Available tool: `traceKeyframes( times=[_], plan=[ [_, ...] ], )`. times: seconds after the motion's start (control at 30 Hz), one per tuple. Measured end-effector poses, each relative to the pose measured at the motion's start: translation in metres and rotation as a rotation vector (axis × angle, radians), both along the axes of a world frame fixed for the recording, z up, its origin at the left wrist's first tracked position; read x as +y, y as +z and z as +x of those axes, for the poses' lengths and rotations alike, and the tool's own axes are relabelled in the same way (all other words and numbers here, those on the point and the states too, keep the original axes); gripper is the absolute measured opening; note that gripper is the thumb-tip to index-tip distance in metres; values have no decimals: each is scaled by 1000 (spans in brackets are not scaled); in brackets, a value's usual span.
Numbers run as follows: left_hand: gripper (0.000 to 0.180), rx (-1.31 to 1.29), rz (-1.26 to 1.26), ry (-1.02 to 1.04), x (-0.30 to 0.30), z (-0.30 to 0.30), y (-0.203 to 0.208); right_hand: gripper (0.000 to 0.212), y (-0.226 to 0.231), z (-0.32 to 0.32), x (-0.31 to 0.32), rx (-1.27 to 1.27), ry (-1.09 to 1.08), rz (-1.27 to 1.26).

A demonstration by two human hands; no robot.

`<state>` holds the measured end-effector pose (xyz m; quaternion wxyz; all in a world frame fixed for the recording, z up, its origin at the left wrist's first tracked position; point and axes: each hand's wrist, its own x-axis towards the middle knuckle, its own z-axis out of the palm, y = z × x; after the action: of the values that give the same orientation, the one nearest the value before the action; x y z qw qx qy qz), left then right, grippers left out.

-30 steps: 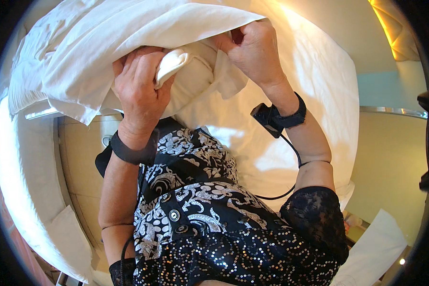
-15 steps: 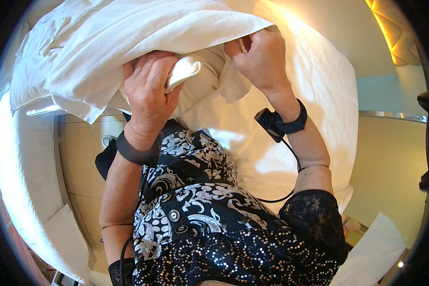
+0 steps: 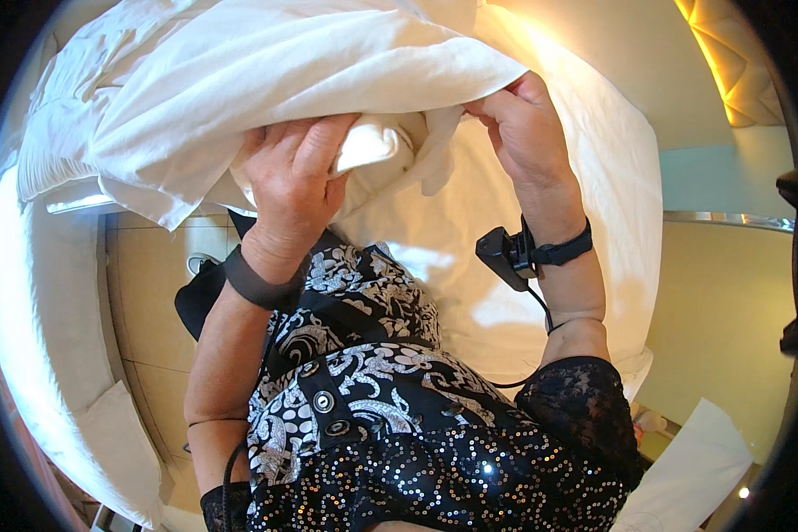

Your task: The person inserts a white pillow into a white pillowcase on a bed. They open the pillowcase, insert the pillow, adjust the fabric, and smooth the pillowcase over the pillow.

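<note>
1. Between the two raised hands: a white pillow, its corner bunched and showing at the mouth of a white pillowcase. The pillowcase drapes over and beyond both hands, its bulk spreading away from the body and toward the left.
2. Left hand: closed, fingers curled over the exposed corner of the pillow and the pillowcase hem just beside it. A dark band sits on the wrist below.
3. Right hand: closed in a pinch on the pillowcase edge, fingertips tucked under the fabric fold. A black wrist strap with a small device sits below it, a thin cable trailing down the forearm.
4. Container and contents: the pillowcase serves as the container. The pillow appears to lie mostly within it; only the near corner shows at the opening. How deep the far end sits cannot be told, as fabric hides it.
5. Progress, judged from the present lie of things: the pillow seems largely inside, the open end not yet closed or smoothed. What looks left is seating the last corner and squaring the hem.
6. Beneath and beyond the right hand: a bed under a white sheet, brightly lit.
7. Below the left hand: a tiled floor, and farther left a white bedding edge.
</note>
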<state>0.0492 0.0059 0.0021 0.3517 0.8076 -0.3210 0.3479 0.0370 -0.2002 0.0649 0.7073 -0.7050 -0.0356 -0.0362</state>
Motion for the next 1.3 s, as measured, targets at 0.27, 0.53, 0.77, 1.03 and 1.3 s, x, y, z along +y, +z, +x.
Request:
traceKeyframes(
  times=[0.27, 0.53, 0.77, 1.03, 1.3],
  plan=[
    [39, 129, 104, -46, -9, 2, 0, 22, 15, -12, 14, -186, 49, -95],
    [37, 328, -198, -164, -15, 13, -23, 25, 12, -24, 46, -765, -101, -737],
    [36, 738, -488, -259, 4, 12, -49, 22, -11, -15, 77, -742, 40, -612],
    [36, 880, -524, -257, 21, 17, -65, 17, -6, -34, 78, -737, 128, -761],
    [35, 940, -505, -280, 14, 13, -78, 11, 4, -69, 59, -462, 1107, 27]
  ],
)
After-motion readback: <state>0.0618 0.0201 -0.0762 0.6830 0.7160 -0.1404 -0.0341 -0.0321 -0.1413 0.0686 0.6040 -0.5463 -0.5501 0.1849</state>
